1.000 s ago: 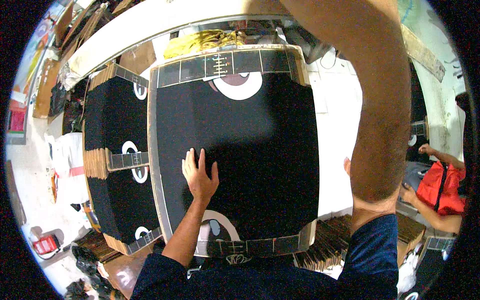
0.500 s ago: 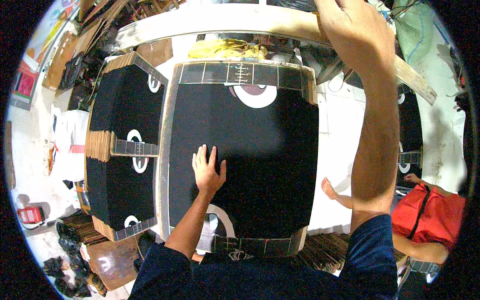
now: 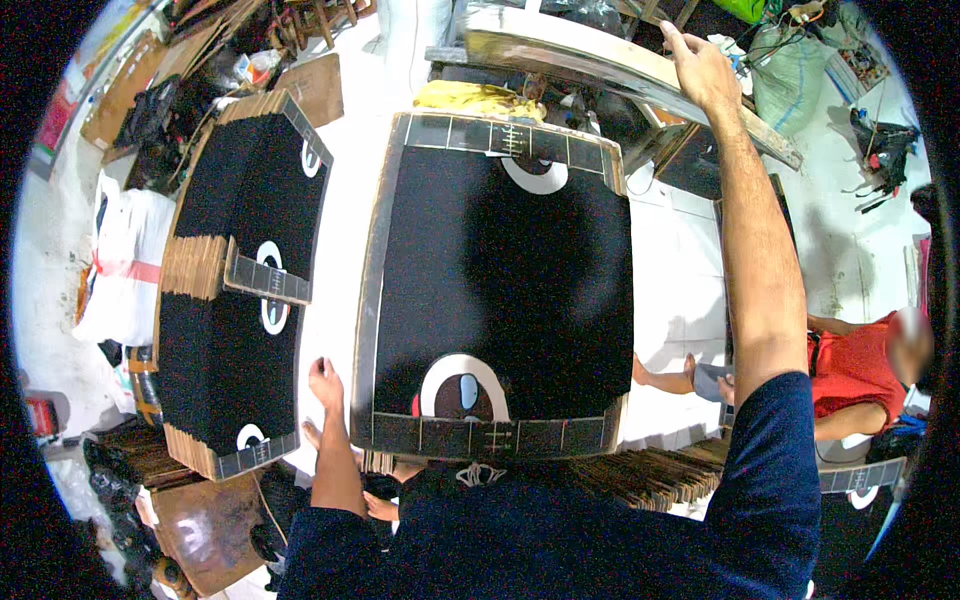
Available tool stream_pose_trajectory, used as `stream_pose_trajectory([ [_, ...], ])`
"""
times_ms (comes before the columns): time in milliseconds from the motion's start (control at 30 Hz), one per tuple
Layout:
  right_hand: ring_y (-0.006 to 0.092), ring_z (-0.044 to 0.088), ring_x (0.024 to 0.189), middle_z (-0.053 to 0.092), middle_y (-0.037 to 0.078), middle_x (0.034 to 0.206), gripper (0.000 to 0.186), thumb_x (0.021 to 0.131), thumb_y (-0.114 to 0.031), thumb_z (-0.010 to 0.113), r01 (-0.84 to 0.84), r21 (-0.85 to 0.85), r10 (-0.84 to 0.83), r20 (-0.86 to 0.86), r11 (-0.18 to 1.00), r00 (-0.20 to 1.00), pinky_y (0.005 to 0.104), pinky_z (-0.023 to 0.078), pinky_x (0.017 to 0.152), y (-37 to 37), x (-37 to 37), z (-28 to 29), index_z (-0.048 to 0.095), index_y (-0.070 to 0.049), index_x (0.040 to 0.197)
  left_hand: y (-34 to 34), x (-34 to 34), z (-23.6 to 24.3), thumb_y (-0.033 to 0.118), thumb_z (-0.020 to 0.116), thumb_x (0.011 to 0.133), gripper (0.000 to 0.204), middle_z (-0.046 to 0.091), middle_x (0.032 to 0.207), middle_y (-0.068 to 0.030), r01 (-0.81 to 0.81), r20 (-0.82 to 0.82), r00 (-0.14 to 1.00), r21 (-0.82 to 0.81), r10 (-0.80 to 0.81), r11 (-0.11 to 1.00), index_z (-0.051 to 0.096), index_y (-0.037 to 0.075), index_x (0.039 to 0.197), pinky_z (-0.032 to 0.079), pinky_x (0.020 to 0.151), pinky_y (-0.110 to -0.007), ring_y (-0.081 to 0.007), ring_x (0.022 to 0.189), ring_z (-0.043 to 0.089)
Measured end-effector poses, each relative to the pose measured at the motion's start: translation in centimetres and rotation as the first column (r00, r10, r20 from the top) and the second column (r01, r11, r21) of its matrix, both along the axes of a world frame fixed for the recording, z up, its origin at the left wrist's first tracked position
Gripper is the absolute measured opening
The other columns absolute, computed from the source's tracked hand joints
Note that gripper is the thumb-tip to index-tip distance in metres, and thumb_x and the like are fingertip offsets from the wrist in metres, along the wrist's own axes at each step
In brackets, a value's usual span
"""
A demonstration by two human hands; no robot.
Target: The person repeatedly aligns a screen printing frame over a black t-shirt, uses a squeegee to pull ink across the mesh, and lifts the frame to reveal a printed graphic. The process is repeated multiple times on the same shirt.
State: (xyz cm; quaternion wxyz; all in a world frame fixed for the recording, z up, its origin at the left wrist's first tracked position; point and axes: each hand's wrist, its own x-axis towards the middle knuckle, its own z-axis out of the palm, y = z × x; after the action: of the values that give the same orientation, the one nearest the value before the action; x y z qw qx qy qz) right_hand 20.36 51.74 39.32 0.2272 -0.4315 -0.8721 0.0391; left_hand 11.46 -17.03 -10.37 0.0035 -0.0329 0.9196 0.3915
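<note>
A large black panel [image 3: 520, 270] lies before me, with a cartoon eye printed near its far edge and another near its front left corner. Grey ruled strips run along its far and near edges. My left hand [image 3: 325, 385] is over the pale gap at its left side, fingers curled, and I see nothing in them. Out at full reach, my right hand [image 3: 705, 75] is at a long wooden beam [image 3: 620, 70]. One digit sticks out, but the other fingers are hidden, so their grip does not show.
To the left stands a pile of brown boards [image 3: 190, 268] under black panels [image 3: 250, 180] with eye prints. Yellow cloth [image 3: 480, 100] lies past the far edge. A person in red [image 3: 860, 370] sits at the right. Beyond the beam is a pale green sack [image 3: 790, 80].
My left hand has lifted off the black panel and moved left, its fingers curling. My right hand and the beam are farther from me. The panel's near eye now shows fully.
</note>
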Motion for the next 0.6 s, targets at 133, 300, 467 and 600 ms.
stream_pose_trajectory([
  [133,0.0364,0.065,0.122,0.072,0.018,0.127,0.072,0.093,-0.077,0.042,-0.025,0.021,0.024,0.038,0.999,0.999,0.0471,0.047,0.106,1.4,0.3,-0.2,0.078,-0.021,0.121,-12.4,9.6,-7.6,0.022,0.058,0.093,0.029,0.074,0.086,-0.0241,0.556,0.443,0.808,-0.357,-0.388,0.751,0.076,-0.001,0.092,0.054,0.068,-0.05,-0.0376,0.073,0.07],
  [300,0.0362,0.065,0.122,0.072,0.018,0.127,0.069,0.094,-0.075,0.042,-0.035,0.029,0.034,0.036,0.999,0.999,0.0465,0.046,0.107,2.8,0.0,0.1,0.079,-0.022,0.119,-16.8,20.1,-10.5,0.014,0.084,0.084,0.039,0.076,0.087,-0.0083,-0.235,0.533,0.846,0.407,-0.021,0.883,0.075,-0.008,0.115,0.055,0.068,-0.035,-0.014,0.072,0.064],
  [467,0.0356,0.064,0.122,0.071,0.016,0.128,0.066,0.096,-0.071,0.044,-0.044,0.011,0.043,0.056,0.999,0.997,0.0464,0.044,0.108,2.8,-0.1,0.2,0.081,-0.019,0.114,-16.7,20.5,-12.0,0.027,0.074,0.097,0.03,0.079,0.091,-0.0054,-0.192,0.538,0.842,0.232,0.039,0.953,0.079,0.001,0.109,0.056,0.07,-0.032,-0.0122,0.078,0.072],
  [600,0.0358,0.063,0.123,0.07,0.017,0.129,0.065,0.097,-0.069,0.044,-0.011,0.001,0.011,0.057,1.0,0.998,0.0457,0.044,0.108,3.0,0.0,0.2,0.08,-0.018,0.114,-17.0,20.0,-12.6,0.029,0.067,0.099,0.031,0.077,0.103,-0.0188,0.057,0.387,0.922,-0.149,0.005,0.987,0.078,0.004,0.113,0.058,0.076,-0.039,-0.0285,0.088,0.075],
])
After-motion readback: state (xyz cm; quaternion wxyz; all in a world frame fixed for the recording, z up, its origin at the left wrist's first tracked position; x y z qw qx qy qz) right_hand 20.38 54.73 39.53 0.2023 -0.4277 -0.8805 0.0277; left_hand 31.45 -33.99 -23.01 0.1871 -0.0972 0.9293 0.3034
